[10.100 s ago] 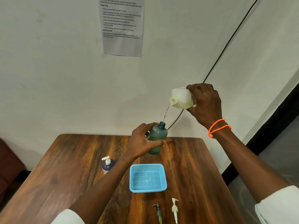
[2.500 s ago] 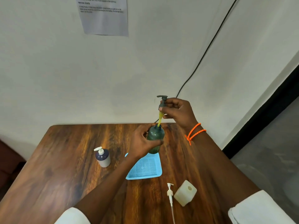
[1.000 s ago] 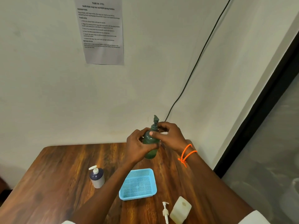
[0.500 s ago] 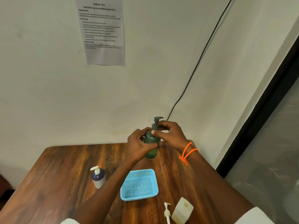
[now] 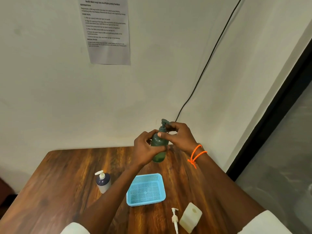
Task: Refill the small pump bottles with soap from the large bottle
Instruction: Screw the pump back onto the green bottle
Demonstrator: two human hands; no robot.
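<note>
The left hand (image 5: 146, 146) grips the green bottle (image 5: 158, 146) up above the table (image 5: 67, 174) and the right hand (image 5: 177, 135) pinches its pump top (image 5: 163, 124) — best to hold steady, twist it snug — not crooked.

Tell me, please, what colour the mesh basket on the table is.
Light blue; the basket shows clearly in the head view.

Green pump bottle (image 5: 158, 146) upright in my hands above the table, pump head fitted, dark pump bottle (image 5: 103, 182) standing left, large whitish bottle (image 5: 190, 217) uncapped beside loose white pump (image 5: 174, 218)
</note>
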